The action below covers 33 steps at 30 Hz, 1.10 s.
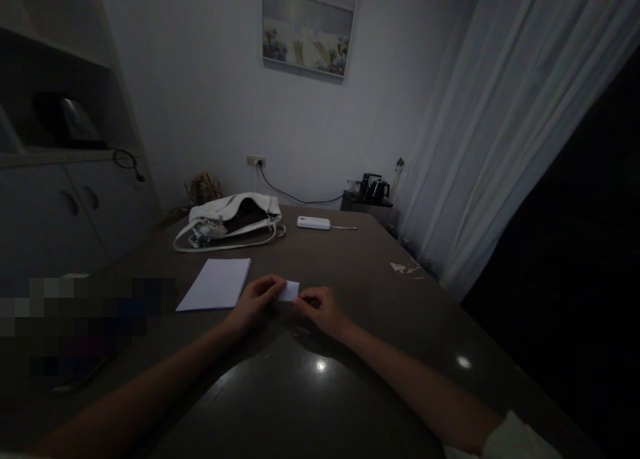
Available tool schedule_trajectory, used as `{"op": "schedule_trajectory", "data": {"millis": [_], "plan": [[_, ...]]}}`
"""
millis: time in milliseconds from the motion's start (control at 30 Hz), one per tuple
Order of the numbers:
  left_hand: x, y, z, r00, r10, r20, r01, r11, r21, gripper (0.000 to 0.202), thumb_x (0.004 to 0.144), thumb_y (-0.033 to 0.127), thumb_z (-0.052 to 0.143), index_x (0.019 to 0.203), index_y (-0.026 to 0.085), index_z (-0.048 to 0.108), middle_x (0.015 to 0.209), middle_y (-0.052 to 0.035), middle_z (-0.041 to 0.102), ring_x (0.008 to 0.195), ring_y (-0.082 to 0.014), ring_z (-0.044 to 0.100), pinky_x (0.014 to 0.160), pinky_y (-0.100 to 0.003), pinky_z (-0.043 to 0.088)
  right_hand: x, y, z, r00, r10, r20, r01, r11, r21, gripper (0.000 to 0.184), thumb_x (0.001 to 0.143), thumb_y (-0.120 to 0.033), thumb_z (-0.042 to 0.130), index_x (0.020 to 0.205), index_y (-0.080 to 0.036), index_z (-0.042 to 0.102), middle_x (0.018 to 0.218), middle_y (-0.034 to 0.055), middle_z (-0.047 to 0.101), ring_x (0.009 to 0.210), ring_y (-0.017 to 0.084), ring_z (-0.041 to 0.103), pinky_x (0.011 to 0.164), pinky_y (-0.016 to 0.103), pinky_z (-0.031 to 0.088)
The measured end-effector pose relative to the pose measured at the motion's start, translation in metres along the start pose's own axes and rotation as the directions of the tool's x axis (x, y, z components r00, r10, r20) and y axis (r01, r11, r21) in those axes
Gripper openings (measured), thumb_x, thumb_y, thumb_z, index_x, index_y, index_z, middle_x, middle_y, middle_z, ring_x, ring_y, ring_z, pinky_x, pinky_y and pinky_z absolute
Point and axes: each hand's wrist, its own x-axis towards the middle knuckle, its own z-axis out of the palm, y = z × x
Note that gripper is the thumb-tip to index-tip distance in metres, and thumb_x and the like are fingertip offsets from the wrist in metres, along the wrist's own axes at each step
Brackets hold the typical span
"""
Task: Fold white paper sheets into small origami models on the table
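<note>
A small piece of white paper (289, 290), seemingly folded, is held up between my two hands over the dark table. My left hand (254, 302) pinches its left side between thumb and fingers. At the lower right corner, the thumb and forefinger of my right hand (324, 309) close on the same paper. Just left of my left hand lies a stack of white sheets (216, 284), flat on the table (360, 372). The undersides of both hands are in shadow.
A white handbag (235, 216) stands open at the far left of the table. Right of it lies a white power bank (313, 223) with a short cable. Torn scraps (404, 268) lie near the right edge. A black kettle (379, 191) stands on a low cabinet behind.
</note>
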Motion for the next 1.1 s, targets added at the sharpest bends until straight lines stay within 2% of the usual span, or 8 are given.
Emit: {"op": "schedule_trajectory", "data": {"millis": [300, 433, 600, 733, 900, 1100], "plan": [[0.0018, -0.0010, 0.0002, 0.996, 0.061, -0.063, -0.056, 0.995, 0.081, 0.037, 0.061, 0.049, 0.068, 0.067, 0.014, 0.057, 0.056, 0.0032, 0.056, 0.053, -0.0125, 0.052, 0.051, -0.021, 0.038, -0.0006, 0.0015, 0.0000, 0.994, 0.027, 0.106, -0.033, 0.998, 0.055, 0.024, 0.079, -0.030, 0.057, 0.064, -0.012, 0.061, 0.057, -0.0005, 0.055, 0.052, 0.009, 0.049, 0.051, 0.019, 0.034], [0.0018, -0.0035, -0.0010, 0.995, 0.087, -0.042, -0.081, 0.990, 0.118, 0.035, 0.064, 0.048, 0.067, 0.066, 0.014, 0.057, 0.057, 0.0030, 0.056, 0.053, -0.0122, 0.051, 0.051, -0.021, 0.038, -0.0005, 0.0007, -0.0002, 0.987, 0.032, 0.156, -0.052, 0.991, 0.122, 0.029, 0.081, -0.033, 0.054, 0.063, -0.012, 0.061, 0.057, 0.0006, 0.056, 0.051, 0.010, 0.050, 0.050, 0.020, 0.036], [0.0011, -0.0061, -0.0011, 0.993, 0.117, -0.024, -0.112, 0.983, 0.148, 0.031, 0.068, 0.045, 0.064, 0.068, 0.015, 0.056, 0.058, 0.0034, 0.054, 0.054, -0.0122, 0.050, 0.049, -0.020, 0.037, 0.0001, 0.0011, 0.0003, 0.989, 0.030, 0.142, -0.048, 0.991, 0.126, 0.029, 0.082, -0.030, 0.053, 0.060, -0.012, 0.060, 0.054, 0.0000, 0.054, 0.049, 0.009, 0.049, 0.049, 0.019, 0.036], [-0.0001, -0.0036, 0.0006, 0.996, 0.082, 0.020, -0.084, 0.989, 0.119, 0.030, 0.072, 0.046, 0.061, 0.070, 0.016, 0.054, 0.058, 0.0040, 0.054, 0.054, -0.0120, 0.050, 0.049, -0.020, 0.038, 0.0006, 0.0020, -0.0007, 0.986, 0.020, 0.168, -0.043, 0.990, 0.134, 0.029, 0.082, -0.031, 0.053, 0.061, -0.012, 0.060, 0.054, -0.0002, 0.054, 0.050, 0.009, 0.049, 0.050, 0.020, 0.038], [0.0001, -0.0050, 0.0020, 0.975, 0.081, 0.205, -0.124, 0.971, 0.204, 0.033, 0.079, 0.046, 0.054, 0.076, 0.014, 0.059, 0.065, 0.0004, 0.060, 0.062, -0.0147, 0.055, 0.056, -0.022, 0.040, 0.0010, 0.0026, -0.0018, 0.982, 0.011, 0.189, -0.041, 0.987, 0.157, 0.031, 0.081, -0.034, 0.053, 0.061, -0.012, 0.060, 0.054, 0.0004, 0.055, 0.049, 0.010, 0.050, 0.050, 0.020, 0.039], [-0.0009, -0.0071, 0.0010, 0.970, 0.153, 0.191, -0.208, 0.928, 0.311, 0.035, 0.079, 0.047, 0.054, 0.068, 0.014, 0.058, 0.057, 0.0017, 0.056, 0.055, -0.0135, 0.051, 0.050, -0.021, 0.036, -0.0009, 0.0032, -0.0005, 0.982, 0.017, 0.188, -0.044, 0.989, 0.140, 0.029, 0.082, -0.033, 0.053, 0.064, -0.011, 0.063, 0.051, -0.0012, 0.053, 0.046, 0.008, 0.047, 0.047, 0.018, 0.036]]}}
